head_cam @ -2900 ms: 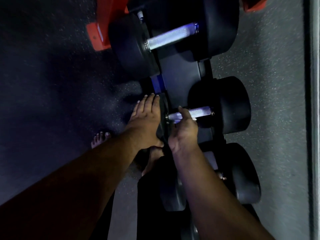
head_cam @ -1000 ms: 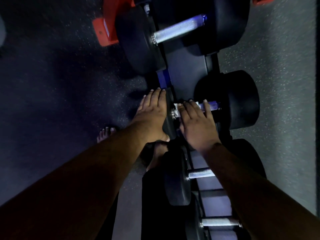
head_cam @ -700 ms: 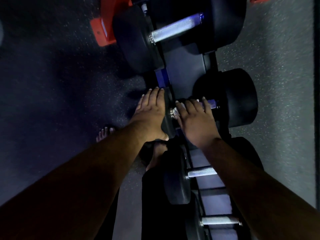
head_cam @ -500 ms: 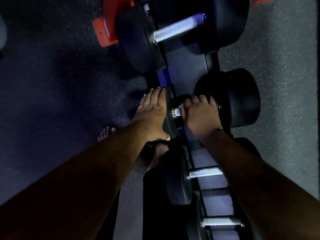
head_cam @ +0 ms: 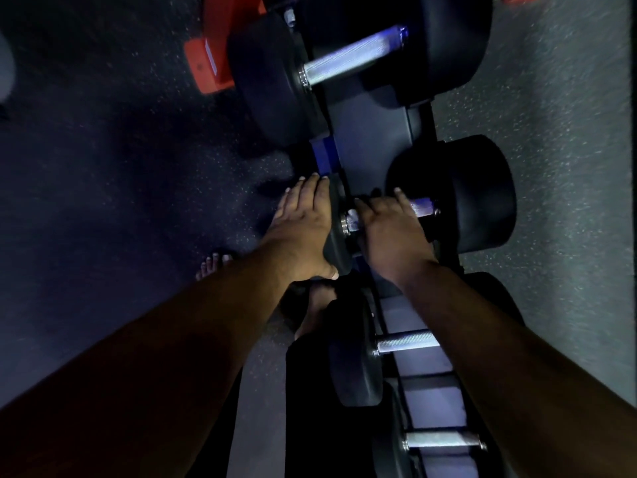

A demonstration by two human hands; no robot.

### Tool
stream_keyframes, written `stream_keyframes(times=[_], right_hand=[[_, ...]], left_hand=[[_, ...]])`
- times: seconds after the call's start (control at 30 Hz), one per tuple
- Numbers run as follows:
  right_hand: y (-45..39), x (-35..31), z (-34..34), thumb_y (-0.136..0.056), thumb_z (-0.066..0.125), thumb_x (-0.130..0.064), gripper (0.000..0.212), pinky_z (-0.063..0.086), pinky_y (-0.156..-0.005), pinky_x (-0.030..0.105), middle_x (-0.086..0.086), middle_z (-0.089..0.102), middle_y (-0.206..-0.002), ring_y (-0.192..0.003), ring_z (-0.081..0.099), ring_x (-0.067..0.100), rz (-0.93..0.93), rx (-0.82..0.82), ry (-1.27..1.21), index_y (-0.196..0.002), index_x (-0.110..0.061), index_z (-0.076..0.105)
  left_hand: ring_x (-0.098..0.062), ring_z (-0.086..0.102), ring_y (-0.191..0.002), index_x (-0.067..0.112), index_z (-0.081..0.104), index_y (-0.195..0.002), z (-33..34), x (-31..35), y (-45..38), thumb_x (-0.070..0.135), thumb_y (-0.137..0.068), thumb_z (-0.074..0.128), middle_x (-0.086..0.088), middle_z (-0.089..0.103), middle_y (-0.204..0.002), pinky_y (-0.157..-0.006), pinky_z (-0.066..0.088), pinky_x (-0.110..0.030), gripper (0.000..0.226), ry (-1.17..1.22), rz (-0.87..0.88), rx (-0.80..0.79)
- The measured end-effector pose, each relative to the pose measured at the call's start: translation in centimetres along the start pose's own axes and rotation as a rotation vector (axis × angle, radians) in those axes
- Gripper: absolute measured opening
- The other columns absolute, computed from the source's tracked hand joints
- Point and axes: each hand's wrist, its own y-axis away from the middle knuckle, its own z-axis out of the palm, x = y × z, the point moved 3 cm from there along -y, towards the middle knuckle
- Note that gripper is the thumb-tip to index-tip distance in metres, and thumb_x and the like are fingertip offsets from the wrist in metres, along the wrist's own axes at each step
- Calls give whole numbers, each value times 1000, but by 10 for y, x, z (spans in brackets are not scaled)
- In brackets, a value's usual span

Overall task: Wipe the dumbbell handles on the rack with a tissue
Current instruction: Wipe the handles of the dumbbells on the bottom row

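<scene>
Black rubber and bare steel fill the dim corner where a person leans over the dumbbell rack (head_cam: 375,139). The right hand (head_cam: 389,232) lies over the handle (head_cam: 422,207) of the second dumbbell from the top, fingers curled over the bar from above, with one fingertip showing pale at the far edge. A scrap of white, which looks like the tissue (head_cam: 352,213), peeks out at the inner end of the bar just beside the collar; most of it is hidden under the palm, so I cannot tell how much of the bar it covers. The outer stretch of that handle shines bluish where it runs into the large right-hand weight head (head_cam: 482,194).

The left hand (head_cam: 303,225) rests flat against the outer face of the same dumbbell's near head (head_cam: 336,236), fingers straight and close together, thumb hooked under the lower edge of the disc.

Above, a bigger dumbbell sits tilted on the rack, its long knurled handle (head_cam: 351,56) uncovered. Below the right forearm, two smaller dumbbells lie in line, each with a short steel handle (head_cam: 406,341) showing, the lowest handle (head_cam: 444,439) near the bottom edge of the view.

An orange piece of equipment (head_cam: 206,67) sits on the speckled floor (head_cam: 120,167) beside the top dumbbell. Bare toes (head_cam: 213,263) show just past the left forearm.
</scene>
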Motion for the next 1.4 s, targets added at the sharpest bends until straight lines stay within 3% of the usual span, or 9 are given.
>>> stream_keyframes(times=[0.13,0.47,0.67,0.8,0.87,1.0,1.17,1.33,1.4], right_hand=[[1,-9,-2,-82,21,-20,69,27,-118,47,18,62,-132,-126,56,34,-138,-51,-93,-141,-4,53],[-12,-27,2,-90,49,-13,48,15,-120,39,10,61,-138,-134,51,24,33,19,-333,-137,-9,57],[47,-33,7,-82,38,-22,60,33,-115,46,16,60,-137,-130,55,27,-79,226,-575,-132,2,61],[76,-26,34,-95,49,-2,37,48,-103,26,4,70,-122,-112,65,7,555,318,-1182,-125,-10,69],[63,-27,41,-97,46,1,29,55,-71,29,8,68,-94,-79,66,11,976,355,-1672,-110,-10,70],[21,-46,22,-93,37,7,27,46,-57,24,17,59,-78,-68,55,22,1144,442,-2198,-90,-2,62],[40,-64,2,-89,38,11,31,52,-67,33,15,68,-79,-68,62,25,1034,406,-2238,-88,-4,65],[49,-23,8,-82,54,0,13,47,-50,24,6,61,-69,-66,51,24,1238,621,-2232,-81,-12,60],[34,-13,1,-88,65,-23,22,56,-77,33,14,66,-104,-99,61,32,1402,386,-1859,-106,-11,65]], left_hand=[[-28,-15,-154,4,-17,-156,-1,0,0,57,-58,90,-13,-16,-166,-122,-12,-37,154,-11,2,-2],[-27,-13,-155,4,-15,-157,2,-1,-2,56,-56,91,-12,-14,-167,-122,-11,-37,156,-3,-3,19],[-25,-13,-155,5,-14,-157,1,-1,1,54,-54,93,-11,-12,-168,-125,-8,-38,157,17,9,28],[-26,-11,-155,5,-10,-158,3,-3,-1,54,-52,94,-12,-8,-168,-125,-8,-38,156,41,13,47],[-28,-9,-155,6,-10,-158,3,-4,-1,53,-52,94,-13,-9,-168,-123,-8,-38,156,54,9,52],[-29,-10,-155,5,-10,-158,4,-4,-2,51,-51,94,-14,-10,-167,-123,-7,-39,156,47,22,37],[-29,-7,-155,4,-10,-157,3,-3,-4,55,-51,94,-15,-7,-167,-126,-4,-40,157,20,22,46],[-28,-8,-155,4,-11,-157,3,-3,-2,56,-55,93,-14,-7,-167,-123,-7,-38,155,17,28,41],[-28,-8,-155,3,-11,-157,4,-5,-3,55,-55,93,-14,-7,-167,-123,-6,-37,155,15,29,47]])
